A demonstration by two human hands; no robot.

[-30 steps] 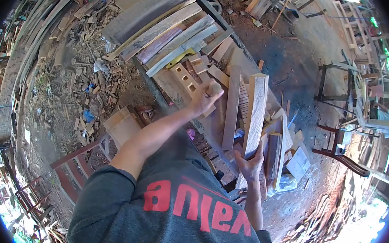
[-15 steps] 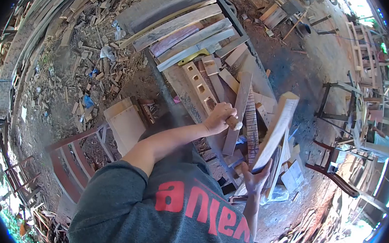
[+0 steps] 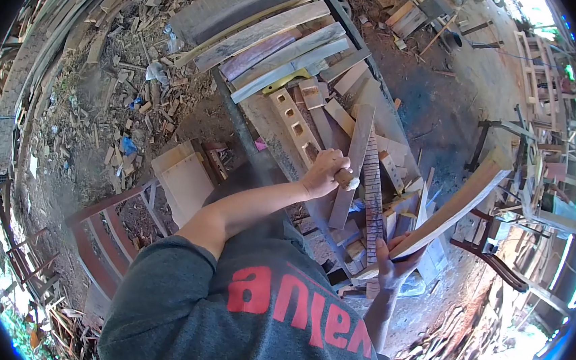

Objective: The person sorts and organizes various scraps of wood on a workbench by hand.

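Observation:
My left hand is closed around the round wooden handle of a chisel; its blade is hidden by the hand. Just beyond lies a pale wooden piece with several rectangular holes cut in a row, its near end by my fist. Off to the right, my right hand grips the lower end of a long, thick piece of wood, which tilts up and away to the right. Between my hands are a grey board and a dark-striped wooden strip.
A cluttered workbench carries long planks, a yellow-green handsaw and offcuts. Left of me stand a reddish slatted wooden frame and a pale box-like wooden piece. Wood scraps litter the ground; a dark-red frame lies right.
My right hand has moved a little right and the piece of wood has swung outward to the right, tilting lower. My left hand and the chisel have stayed almost still.

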